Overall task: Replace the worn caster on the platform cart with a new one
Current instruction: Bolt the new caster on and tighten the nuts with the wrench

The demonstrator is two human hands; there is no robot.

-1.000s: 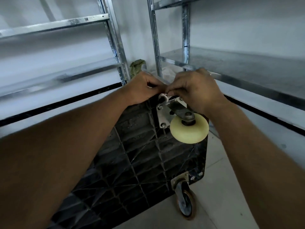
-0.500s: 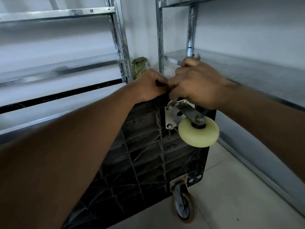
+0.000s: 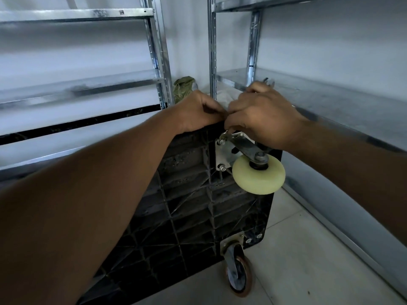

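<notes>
The black platform cart (image 3: 187,208) stands tipped on its side, ribbed underside facing me. A cream-wheeled caster (image 3: 258,173) sits on a silver plate (image 3: 222,155) at the upper right corner, with bolts showing at the plate's left edge. My left hand (image 3: 198,111) curls its fingers over the cart's top edge beside that plate. My right hand (image 3: 262,117) grips a metal tool (image 3: 268,81) whose tip shows above the knuckles; a hooked metal end (image 3: 224,135) sits at the plate's top bolt. What the fingertips hold behind the edge is hidden.
A second caster (image 3: 239,271) with a grey, brown-rimmed wheel rests on the floor at the cart's lower corner. Metal shelving (image 3: 330,100) runs along the right and the left (image 3: 158,62). A green bag (image 3: 184,86) lies in the corner behind the cart.
Both hands stay at the cart's upper corner. My right hand has risen a little above the caster plate, and the tool tip now shows above its knuckles.
</notes>
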